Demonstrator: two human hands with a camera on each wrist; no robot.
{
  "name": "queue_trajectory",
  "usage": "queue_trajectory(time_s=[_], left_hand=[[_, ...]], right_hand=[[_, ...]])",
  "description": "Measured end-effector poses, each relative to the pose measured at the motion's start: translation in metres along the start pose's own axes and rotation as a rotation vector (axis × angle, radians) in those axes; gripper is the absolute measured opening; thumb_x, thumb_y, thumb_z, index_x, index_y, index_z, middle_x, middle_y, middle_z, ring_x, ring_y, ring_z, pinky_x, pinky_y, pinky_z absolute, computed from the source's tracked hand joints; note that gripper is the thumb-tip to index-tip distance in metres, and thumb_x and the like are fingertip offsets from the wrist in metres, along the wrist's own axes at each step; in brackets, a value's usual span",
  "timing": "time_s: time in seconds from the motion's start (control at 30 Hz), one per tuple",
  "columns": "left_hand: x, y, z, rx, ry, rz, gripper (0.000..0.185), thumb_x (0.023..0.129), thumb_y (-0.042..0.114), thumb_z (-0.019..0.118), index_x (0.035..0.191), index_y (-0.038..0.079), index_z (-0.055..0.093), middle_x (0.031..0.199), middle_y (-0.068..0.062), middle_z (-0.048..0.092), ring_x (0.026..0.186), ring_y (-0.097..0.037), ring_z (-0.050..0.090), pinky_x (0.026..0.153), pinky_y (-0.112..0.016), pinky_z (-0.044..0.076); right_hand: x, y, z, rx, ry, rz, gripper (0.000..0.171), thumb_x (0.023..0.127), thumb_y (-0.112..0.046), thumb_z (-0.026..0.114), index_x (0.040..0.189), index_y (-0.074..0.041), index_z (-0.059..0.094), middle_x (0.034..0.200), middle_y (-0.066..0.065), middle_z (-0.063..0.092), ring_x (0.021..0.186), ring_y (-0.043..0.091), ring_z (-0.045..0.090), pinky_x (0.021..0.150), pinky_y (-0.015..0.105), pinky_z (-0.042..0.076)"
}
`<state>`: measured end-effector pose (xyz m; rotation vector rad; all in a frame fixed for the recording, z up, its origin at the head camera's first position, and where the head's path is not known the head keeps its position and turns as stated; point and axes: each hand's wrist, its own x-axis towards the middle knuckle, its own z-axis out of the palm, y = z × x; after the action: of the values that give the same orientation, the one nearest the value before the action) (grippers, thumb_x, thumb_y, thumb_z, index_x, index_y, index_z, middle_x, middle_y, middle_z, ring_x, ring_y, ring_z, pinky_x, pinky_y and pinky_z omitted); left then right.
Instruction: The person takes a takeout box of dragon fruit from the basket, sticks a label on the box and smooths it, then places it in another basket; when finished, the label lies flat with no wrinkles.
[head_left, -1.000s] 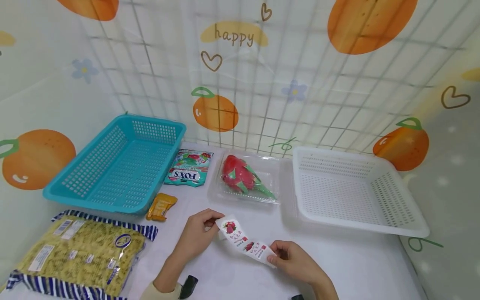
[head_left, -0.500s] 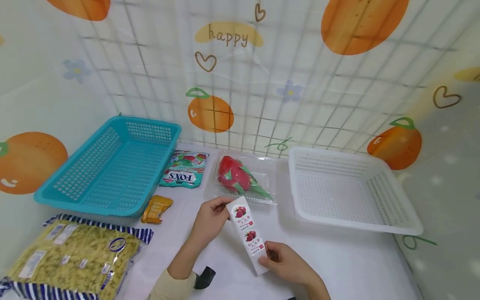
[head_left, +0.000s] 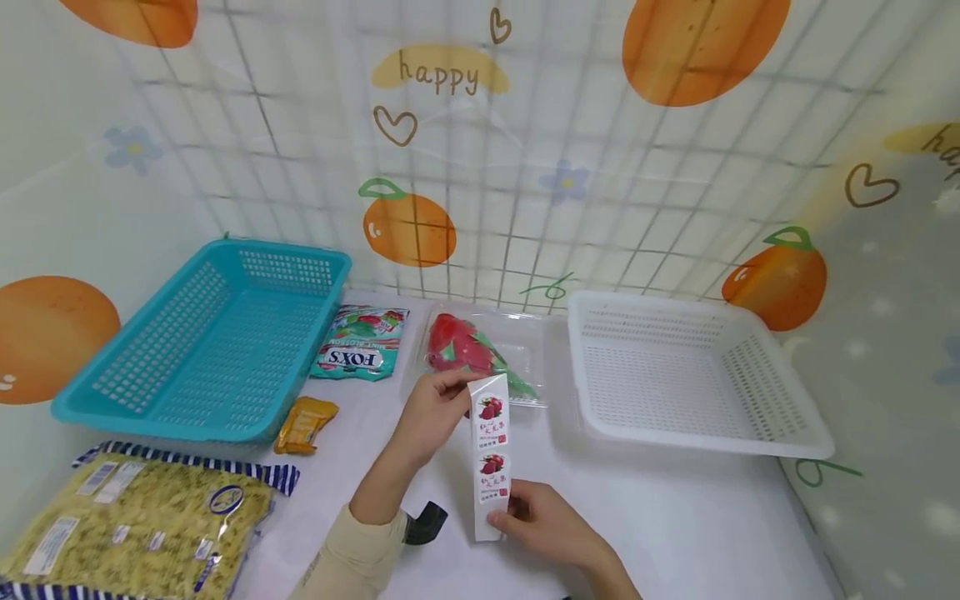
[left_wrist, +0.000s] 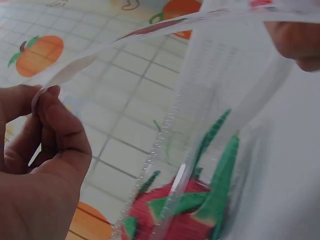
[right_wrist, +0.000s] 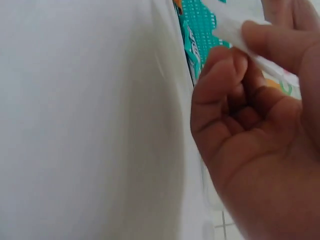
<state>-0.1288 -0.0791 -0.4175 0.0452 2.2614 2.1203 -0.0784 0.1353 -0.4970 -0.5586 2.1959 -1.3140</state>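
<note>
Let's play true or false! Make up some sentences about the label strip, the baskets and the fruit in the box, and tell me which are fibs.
1. The left hand and the right hand both hold the label strip. True.
2. Both baskets are white. False: there is a white basket and a turquoise basket.
3. The red and green fruit is inside a clear plastic box. True.
4. The label strip shows bananas. False: it has red fruit pictures.
5. A small orange packet lies inside the turquoise basket. False: it lies beside it.

left sleeve [head_left: 363, 546]: beige, wrist-length; black piece [head_left: 426, 523] beside it: angular
</note>
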Motion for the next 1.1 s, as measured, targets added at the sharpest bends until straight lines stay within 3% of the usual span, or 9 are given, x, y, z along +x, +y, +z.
queue_trajectory(time_s=[0.1,0.27,0.47,0.67,0.77,0.9,1.03,1.1], left_hand=[[0.003,0.002,-0.006,0.047,-0.034,0.023,0.022,0.099,0.01,0.064,0.117,0.008,0.076,0.113,-0.012,0.073,0.085,-0.019,0.065,0.076,-0.025,0.057],[0.005,-0.001,-0.014,0.125,-0.002,0.093,0.021,0.099,0.006,0.064,0.114,0.007,0.076,0.117,-0.011,0.073,0.099,-0.021,0.066,0.083,-0.025,0.058],[0.005,0.001,-0.015,0.174,0.016,0.104,0.022,0.099,0.004,0.062,0.116,0.01,0.076,0.122,-0.008,0.07,0.11,-0.023,0.063,0.091,-0.03,0.06],[0.003,0.005,-0.013,0.202,-0.002,0.168,0.02,0.098,0.003,0.064,0.112,0.009,0.077,0.116,-0.008,0.071,0.103,-0.023,0.063,0.084,-0.024,0.058],[0.003,0.005,-0.012,0.214,-0.028,0.173,0.02,0.097,0.003,0.065,0.109,0.011,0.078,0.112,-0.006,0.072,0.099,-0.021,0.063,0.081,-0.021,0.057],[0.003,0.006,-0.011,0.215,-0.098,0.173,0.02,0.098,0.003,0.063,0.111,0.009,0.077,0.112,-0.006,0.072,0.096,-0.02,0.064,0.083,-0.022,0.058],[0.003,0.008,-0.013,0.161,-0.177,0.126,0.027,0.101,0.006,0.06,0.125,0.008,0.071,0.119,-0.01,0.07,0.094,-0.019,0.065,0.084,-0.023,0.059],[0.002,0.01,-0.015,0.122,-0.206,0.103,0.03,0.103,0.009,0.058,0.131,0.008,0.067,0.12,-0.012,0.068,0.092,-0.02,0.064,0.084,-0.026,0.059]], right_hand=[[0.006,-0.004,-0.001,-0.083,0.011,-0.008,0.024,0.096,-0.03,0.072,0.112,-0.013,0.073,0.086,-0.007,0.067,0.073,0.004,0.056,0.065,0.02,0.049],[0.0,-0.024,-0.026,-0.292,0.029,-0.06,0.024,0.091,-0.036,0.077,0.1,-0.014,0.074,0.08,-0.012,0.062,0.073,0.0,0.055,0.066,0.019,0.049],[-0.012,-0.062,-0.054,-0.414,0.181,-0.11,0.04,0.091,-0.04,0.077,0.115,-0.008,0.075,0.095,-0.009,0.067,0.085,0.004,0.062,0.077,0.025,0.057],[0.002,-0.089,-0.05,-0.243,0.433,-0.165,0.06,0.089,-0.032,0.081,0.141,-0.012,0.059,0.122,0.001,0.068,0.105,0.017,0.068,0.091,0.034,0.06],[0.014,-0.096,-0.043,-0.17,0.522,-0.212,0.066,0.09,-0.026,0.08,0.147,-0.012,0.052,0.131,0.003,0.066,0.111,0.02,0.066,0.094,0.039,0.06],[0.027,-0.101,-0.038,-0.077,0.614,-0.228,0.045,0.093,-0.02,0.077,0.134,-0.01,0.063,0.114,0.005,0.071,0.101,0.019,0.069,0.089,0.034,0.06],[0.035,-0.104,-0.037,0.03,0.682,-0.177,0.023,0.093,-0.017,0.076,0.115,-0.011,0.072,0.094,0.006,0.072,0.087,0.015,0.068,0.08,0.024,0.057],[0.037,-0.104,-0.037,0.081,0.709,-0.145,0.019,0.093,-0.016,0.076,0.111,-0.011,0.073,0.093,0.007,0.072,0.085,0.015,0.066,0.075,0.022,0.055]])
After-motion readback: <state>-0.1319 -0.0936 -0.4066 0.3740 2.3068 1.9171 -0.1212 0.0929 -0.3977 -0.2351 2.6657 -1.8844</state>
